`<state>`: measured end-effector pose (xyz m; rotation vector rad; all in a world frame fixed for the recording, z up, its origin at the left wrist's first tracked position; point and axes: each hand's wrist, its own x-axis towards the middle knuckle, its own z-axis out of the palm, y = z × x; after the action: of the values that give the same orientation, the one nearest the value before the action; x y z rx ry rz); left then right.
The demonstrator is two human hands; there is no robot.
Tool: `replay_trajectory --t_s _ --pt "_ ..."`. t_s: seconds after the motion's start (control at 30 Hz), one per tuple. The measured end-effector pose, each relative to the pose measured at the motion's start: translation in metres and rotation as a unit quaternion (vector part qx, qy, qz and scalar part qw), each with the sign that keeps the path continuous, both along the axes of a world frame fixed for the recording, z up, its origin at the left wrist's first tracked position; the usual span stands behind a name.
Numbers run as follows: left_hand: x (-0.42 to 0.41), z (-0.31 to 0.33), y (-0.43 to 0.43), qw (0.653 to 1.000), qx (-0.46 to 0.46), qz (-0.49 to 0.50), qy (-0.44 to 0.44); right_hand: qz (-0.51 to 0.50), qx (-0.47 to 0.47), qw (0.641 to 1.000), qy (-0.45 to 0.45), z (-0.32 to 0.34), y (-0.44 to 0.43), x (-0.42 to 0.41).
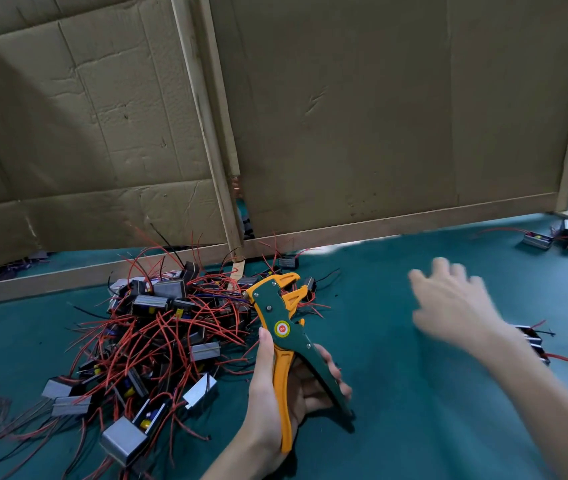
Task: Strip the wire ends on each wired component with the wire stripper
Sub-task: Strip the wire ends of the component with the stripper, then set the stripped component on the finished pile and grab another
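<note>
1. Bottom centre: I've got the left hand (275, 393) wrapped round the handles of the one wire stripper (284, 327). Its long axis runs up the frame, jaws gaping at the far end.
2. Just left of it sits the pile of wired components (158, 327), too tangled to count. The left hand's nearer, but busy.
3. Mid right: right hand (455, 306), blurry, fingers spread, holding nothing, well apart from the pile.
4. Roughly two loose components (532, 337) by its forearm, and a far pair (537, 241) upper right.
</note>
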<state>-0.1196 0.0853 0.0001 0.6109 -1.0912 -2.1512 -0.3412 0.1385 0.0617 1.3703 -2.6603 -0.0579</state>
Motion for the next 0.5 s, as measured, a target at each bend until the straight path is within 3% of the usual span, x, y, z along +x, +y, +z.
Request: replay_trajectory --t_s 0.1,0.27,0.4,0.5 --pt "0.001 0.0 0.0 1.0 -0.003 0.006 0.004 -0.104 0.135 0.985 -0.022 0.006 0.017 -0.019" --pt "0.001 0.0 0.0 1.0 -0.002 0.008 0.005 -0.114 0.106 0.986 -0.056 0.002 0.018 -0.037" --pt "0.001 -0.001 0.001 1.0 -0.006 0.009 0.003 -0.04 0.021 0.998 -0.047 -0.007 0.008 -0.042" --pt "0.001 -0.001 0.001 1.0 -0.004 0.009 0.008 0.111 -0.05 0.987 -0.104 -0.012 -0.005 -0.039"
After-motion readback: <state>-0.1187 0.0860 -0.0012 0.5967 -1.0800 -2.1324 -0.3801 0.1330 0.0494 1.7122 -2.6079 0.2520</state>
